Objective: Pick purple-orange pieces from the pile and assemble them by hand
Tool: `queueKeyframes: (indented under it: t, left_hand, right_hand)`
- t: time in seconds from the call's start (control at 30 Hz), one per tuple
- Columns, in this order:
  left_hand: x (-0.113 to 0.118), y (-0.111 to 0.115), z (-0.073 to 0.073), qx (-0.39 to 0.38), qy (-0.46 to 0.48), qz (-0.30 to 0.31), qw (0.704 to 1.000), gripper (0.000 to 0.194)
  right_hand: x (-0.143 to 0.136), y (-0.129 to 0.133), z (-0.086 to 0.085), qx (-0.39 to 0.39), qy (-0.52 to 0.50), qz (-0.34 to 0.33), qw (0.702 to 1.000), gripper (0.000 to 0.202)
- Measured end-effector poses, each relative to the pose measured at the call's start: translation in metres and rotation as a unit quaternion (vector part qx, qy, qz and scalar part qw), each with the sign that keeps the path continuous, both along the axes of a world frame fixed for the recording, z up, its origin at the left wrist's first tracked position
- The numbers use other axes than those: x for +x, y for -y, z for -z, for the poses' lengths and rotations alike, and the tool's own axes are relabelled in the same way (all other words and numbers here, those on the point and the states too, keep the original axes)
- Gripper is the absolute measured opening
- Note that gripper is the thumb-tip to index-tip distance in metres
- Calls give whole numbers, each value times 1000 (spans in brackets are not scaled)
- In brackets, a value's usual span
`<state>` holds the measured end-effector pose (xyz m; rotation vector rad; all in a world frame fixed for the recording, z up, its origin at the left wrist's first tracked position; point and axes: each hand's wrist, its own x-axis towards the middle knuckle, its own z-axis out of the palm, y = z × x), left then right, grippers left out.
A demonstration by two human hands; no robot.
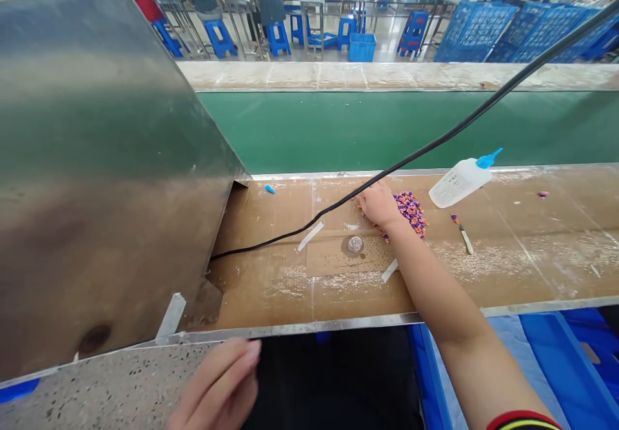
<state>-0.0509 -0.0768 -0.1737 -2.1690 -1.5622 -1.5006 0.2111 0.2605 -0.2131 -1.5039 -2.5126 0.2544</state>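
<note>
My right hand reaches over the far left side of a pile of small purple and orange pieces. Its fingers point down and are mostly hidden by the back of the hand and the black cable. Close to my body, below the bench's front edge, is my left hand, its fingers curled together; whatever they may hold is hidden. Between the hands, a small clear round piece sits on a taped-down cardboard sheet, with a wet-looking patch around it.
A black cable crosses above the bench. To the right lie a white squeeze bottle with blue nozzle and a small knife. A blue cap lies left. A metal housing blocks the left; a green belt runs behind.
</note>
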Motion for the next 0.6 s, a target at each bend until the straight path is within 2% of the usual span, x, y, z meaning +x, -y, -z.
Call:
queueKeyframes:
  t: [0.1,0.2,0.3,0.4,0.53,0.6]
  left_hand:
    - [30,-52,5,3,-35,134,990,30]
    - [57,-100,5,-2,5,199,980,26]
    - [73,-136,7,-18,78,208,975,25]
    - [79,-159,14,-63,130,202,969,21]
    - [82,-171,35,-113,189,153,963,15]
    - [85,-171,45,-138,211,134,958,15]
  right_hand:
    - [-10,-10,-4,-42,31,-38,998,31]
    - [-18,-18,-11,-64,63,-53,995,22]
    - [-15,-16,-16,-51,52,-47,996,25]
    - [2,0,-18,-45,-31,-39,998,25]
    - [34,36,-20,-47,-185,-72,979,11]
    - [47,54,-22,-70,-231,-102,965,14]
